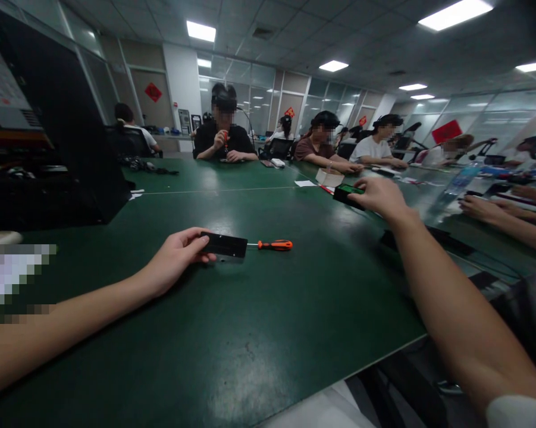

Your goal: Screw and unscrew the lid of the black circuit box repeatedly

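My left hand (pixel 185 252) pinches the left end of a flat black rectangular panel (pixel 225 245), tilted just above the green tabletop. Behind the panel's right end lies a screwdriver (pixel 275 245) with an orange and black handle, its metal shaft partly hidden by the panel. Stretched out to the far right, my right hand (pixel 381 196) has its fingers closed on a small black box (pixel 348 196) that shows green inside. Whether that box rests on the table or hangs just over it, I cannot tell.
A large black computer case (pixel 66 137) stands at the left. A small pale open box (pixel 329 177) and white paper (pixel 305 183) lie near my right hand. Dark flat pieces (pixel 450 241) and a clear bottle (pixel 461 178) are at the right. Co-workers sit across and beside the table.
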`<state>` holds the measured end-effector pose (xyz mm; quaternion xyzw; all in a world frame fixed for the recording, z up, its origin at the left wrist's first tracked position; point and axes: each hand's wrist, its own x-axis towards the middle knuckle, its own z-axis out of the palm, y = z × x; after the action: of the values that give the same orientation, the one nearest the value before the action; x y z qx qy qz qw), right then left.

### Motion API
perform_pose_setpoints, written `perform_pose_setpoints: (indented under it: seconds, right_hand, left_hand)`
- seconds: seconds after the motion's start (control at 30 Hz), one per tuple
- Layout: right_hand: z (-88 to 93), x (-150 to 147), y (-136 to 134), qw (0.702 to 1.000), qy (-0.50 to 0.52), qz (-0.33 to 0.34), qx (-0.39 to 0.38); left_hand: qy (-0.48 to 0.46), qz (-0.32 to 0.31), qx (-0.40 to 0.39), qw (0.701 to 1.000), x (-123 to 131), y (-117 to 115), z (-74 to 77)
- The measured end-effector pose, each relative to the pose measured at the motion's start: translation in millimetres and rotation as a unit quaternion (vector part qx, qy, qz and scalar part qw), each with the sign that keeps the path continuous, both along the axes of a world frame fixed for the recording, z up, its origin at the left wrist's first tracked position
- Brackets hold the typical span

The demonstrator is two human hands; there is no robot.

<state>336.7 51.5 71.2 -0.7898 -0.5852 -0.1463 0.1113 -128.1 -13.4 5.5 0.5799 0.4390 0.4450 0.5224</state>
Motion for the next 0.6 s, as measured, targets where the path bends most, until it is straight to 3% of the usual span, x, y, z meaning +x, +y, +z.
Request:
perform_pose_setpoints:
  seconds: [0.17, 0.37, 0.5, 0.6]
  right_hand:
    - [-26.9, 33.8, 8.9, 0.997, 0.044, -0.053, -0.03]
    - [-40.0, 46.3, 9.3, 0.995, 0.082, -0.042, -0.034]
    - [-28.6, 29.4, 12.0, 0.995, 0.098, 0.009, 0.03]
    - [-18.3, -14.7, 15.5, 0.984, 0.122, 0.092, 0.087]
  left_hand:
    - [0.002, -0.001, -0.012, 1.0, 0.9, -1.1, 1.5]
    - [0.011, -0.009, -0.015, 1.0, 1.4, -1.1, 2.2]
    - [0.026, -0.032, -0.004, 0.999, 0.3, -2.7, 2.8]
    - [0.042, -0.068, 0.021, 0.997, -1.5, -5.7, 3.7]
